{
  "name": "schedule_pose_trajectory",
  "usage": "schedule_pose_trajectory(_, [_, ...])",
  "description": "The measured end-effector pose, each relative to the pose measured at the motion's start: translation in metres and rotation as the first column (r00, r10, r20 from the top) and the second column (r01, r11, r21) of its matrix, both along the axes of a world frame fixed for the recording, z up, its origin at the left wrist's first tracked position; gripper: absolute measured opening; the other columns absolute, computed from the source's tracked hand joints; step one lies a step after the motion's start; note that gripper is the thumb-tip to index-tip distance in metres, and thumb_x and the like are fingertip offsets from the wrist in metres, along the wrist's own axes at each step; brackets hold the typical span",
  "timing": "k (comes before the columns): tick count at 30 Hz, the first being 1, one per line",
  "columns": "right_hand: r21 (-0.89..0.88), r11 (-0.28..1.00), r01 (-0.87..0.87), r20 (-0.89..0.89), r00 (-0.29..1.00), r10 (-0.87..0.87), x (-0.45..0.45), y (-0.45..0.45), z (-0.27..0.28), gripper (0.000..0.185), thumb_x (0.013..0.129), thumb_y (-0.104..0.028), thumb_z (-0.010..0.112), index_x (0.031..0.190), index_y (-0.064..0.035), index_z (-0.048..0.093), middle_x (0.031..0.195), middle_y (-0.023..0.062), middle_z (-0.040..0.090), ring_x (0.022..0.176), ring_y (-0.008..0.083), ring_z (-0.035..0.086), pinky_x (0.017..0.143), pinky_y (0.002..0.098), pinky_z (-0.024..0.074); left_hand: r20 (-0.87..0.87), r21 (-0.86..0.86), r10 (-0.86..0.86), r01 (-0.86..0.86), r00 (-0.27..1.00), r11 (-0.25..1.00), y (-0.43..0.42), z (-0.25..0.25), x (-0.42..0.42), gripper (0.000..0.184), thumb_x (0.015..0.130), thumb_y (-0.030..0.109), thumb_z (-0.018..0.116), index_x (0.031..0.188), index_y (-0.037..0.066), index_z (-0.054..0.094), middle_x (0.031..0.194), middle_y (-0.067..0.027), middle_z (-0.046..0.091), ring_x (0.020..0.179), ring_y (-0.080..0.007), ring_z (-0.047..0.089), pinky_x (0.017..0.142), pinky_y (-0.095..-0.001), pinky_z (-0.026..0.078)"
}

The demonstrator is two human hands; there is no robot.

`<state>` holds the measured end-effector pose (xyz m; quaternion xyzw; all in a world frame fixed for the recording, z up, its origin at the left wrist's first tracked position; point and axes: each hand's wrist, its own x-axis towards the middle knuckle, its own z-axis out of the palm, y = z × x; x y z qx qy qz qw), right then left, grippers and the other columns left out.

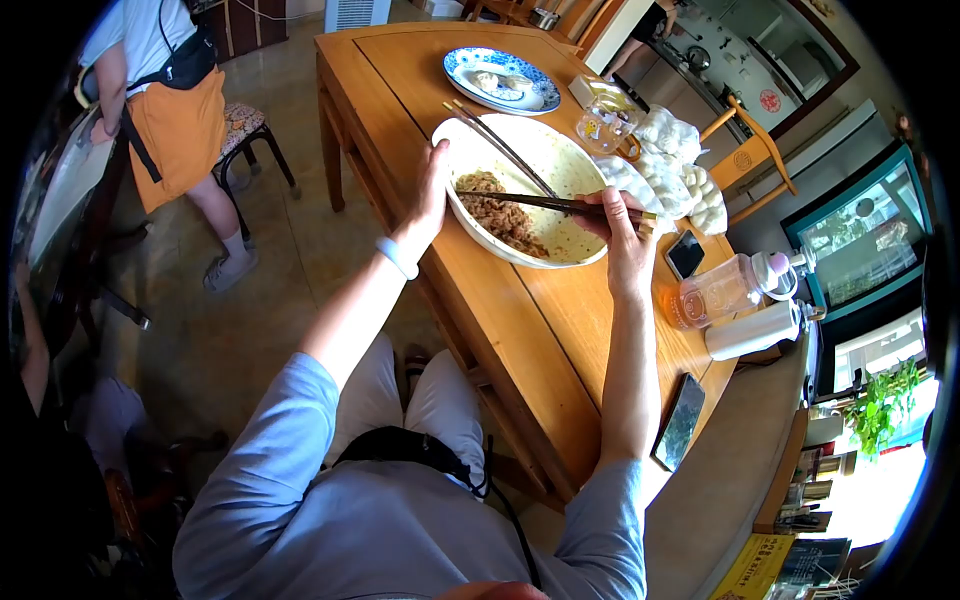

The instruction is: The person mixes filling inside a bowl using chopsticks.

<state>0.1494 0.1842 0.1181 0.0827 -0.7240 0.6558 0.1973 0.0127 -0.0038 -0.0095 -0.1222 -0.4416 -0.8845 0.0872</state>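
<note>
A large white bowl (560, 160) stands near the table's edge, with brown minced filling (500, 215) in its lower left part. My left hand (433, 190) grips the bowl's left rim. In my right hand (622, 225), at the bowl's right side, is a pair of dark chopsticks (535, 200) whose tips reach over the filling. Another pair of chopsticks (505, 145) lies across the bowl, its light ends past the upper left rim. Behind the bowl, a blue-and-white plate (542, 88) holds a few small pale pieces.
On the wooden table (530, 340) are a glass mug (603, 125), bags of white round items (665, 170), two phones (685, 254), a plastic bottle (710, 295) and a white bottle (755, 332). A person (185, 100) stands at the upper left near a stool (243, 122).
</note>
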Motion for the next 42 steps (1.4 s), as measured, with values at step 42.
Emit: schedule_pose_trajectory(42, [0.135, 0.989, -0.061, 0.010, 0.998, 0.060, 0.011, -0.006, 0.015, 0.028, 0.090, -0.021, 0.053, 0.090, 0.0056, 0.062, 0.086, 0.0134, 0.065, 0.079, 0.0197, 0.063, 0.072, 0.0304, 0.0547, -0.026, 0.012, 0.001, -0.001, 1.000, 1.000, -0.001, 0.008, 0.005, 0.051, 0.088, 0.039, 0.044, 0.120, -0.001, 0.043, 0.120, -0.0134, 0.048, 0.113, -0.0206, 0.042, 0.099, -0.0336, 0.027])
